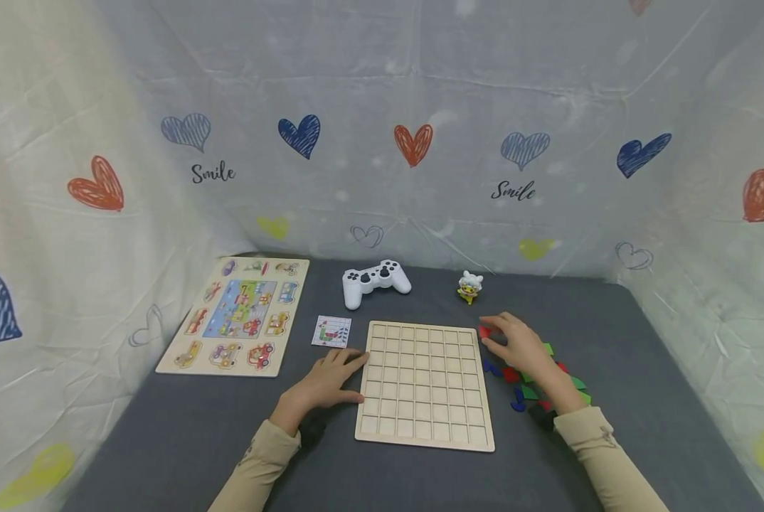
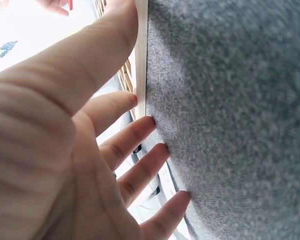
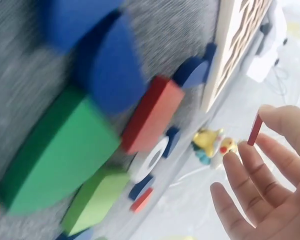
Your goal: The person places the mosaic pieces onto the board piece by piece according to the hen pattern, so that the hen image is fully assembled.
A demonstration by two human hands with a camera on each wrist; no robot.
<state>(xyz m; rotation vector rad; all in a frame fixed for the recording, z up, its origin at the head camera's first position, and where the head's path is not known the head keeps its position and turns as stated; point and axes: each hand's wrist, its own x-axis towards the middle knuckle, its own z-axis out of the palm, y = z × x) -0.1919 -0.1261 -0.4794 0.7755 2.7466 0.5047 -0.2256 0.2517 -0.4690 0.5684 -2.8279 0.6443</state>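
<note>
A wooden grid board [image 1: 422,384] lies on the dark table with its square cells bare. My left hand [image 1: 327,380] rests at the board's left edge, thumb and fingertips against the rim; the left wrist view shows these fingers [image 2: 140,167] spread and fairly straight. Near the board's upper right corner, my right hand [image 1: 516,345] pinches a small red block [image 3: 255,129] between thumb and fingers, raised off the table. Below that hand lie loose blocks: a dark green one [image 3: 55,155], a light green one [image 3: 96,200], a red one [image 3: 152,115] and several blue ones [image 3: 115,65].
A small pattern card [image 1: 331,331] lies left of the board's top. Behind stand a white game controller [image 1: 375,281] and a small figurine [image 1: 469,286]. A wooden vehicle puzzle [image 1: 292,313] lies at the far left. A heart-printed curtain [image 1: 369,192] hangs around the table.
</note>
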